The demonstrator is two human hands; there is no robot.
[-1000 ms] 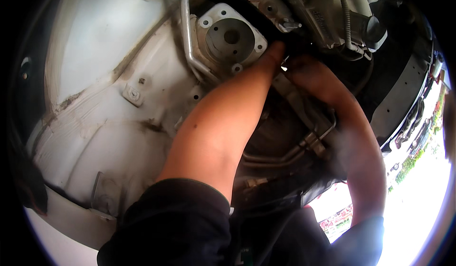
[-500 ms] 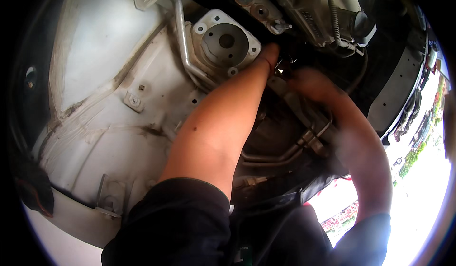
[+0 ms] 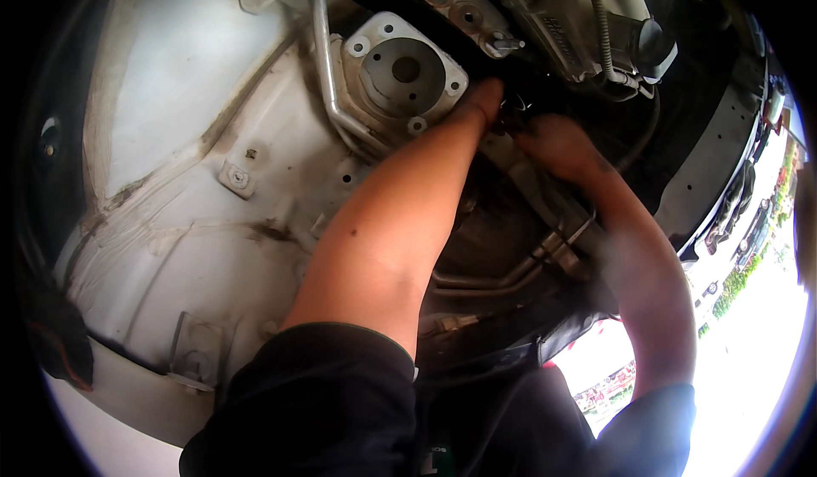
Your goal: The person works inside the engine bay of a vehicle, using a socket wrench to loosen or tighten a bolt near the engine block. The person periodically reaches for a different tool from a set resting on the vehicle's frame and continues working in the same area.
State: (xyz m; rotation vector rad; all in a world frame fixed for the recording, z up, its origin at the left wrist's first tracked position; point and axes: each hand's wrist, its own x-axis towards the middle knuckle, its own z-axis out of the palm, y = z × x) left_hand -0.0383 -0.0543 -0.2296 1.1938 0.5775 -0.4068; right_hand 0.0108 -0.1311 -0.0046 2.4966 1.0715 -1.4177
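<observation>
Both my arms reach into a vehicle's engine bay. My left hand (image 3: 485, 101) goes down into the dark gap beside a round mount plate (image 3: 356, 49) on the body. Its fingers are hidden in shadow. Close to its right, my right hand (image 3: 557, 145) is curled, with the fingertips pointing toward my left hand. What it grips is too dark to make out. A small shiny metal part (image 3: 516, 102) shows between the two hands. Below them runs a metal frame rail (image 3: 521, 171).
A bent metal pipe (image 3: 325, 68) passes left of the mount plate. An engine mount bracket (image 3: 468, 17) with upright studs lies beyond my hands, beside the engine housing (image 3: 553, 30) with its corrugated hose (image 3: 598, 26). Metal lines (image 3: 494, 285) cross under my forearms. The white inner fender (image 3: 196, 77) is at left.
My right hand has shifted slightly and looks less blurred. My left arm stays almost in place, and the glint between the hands has changed.
</observation>
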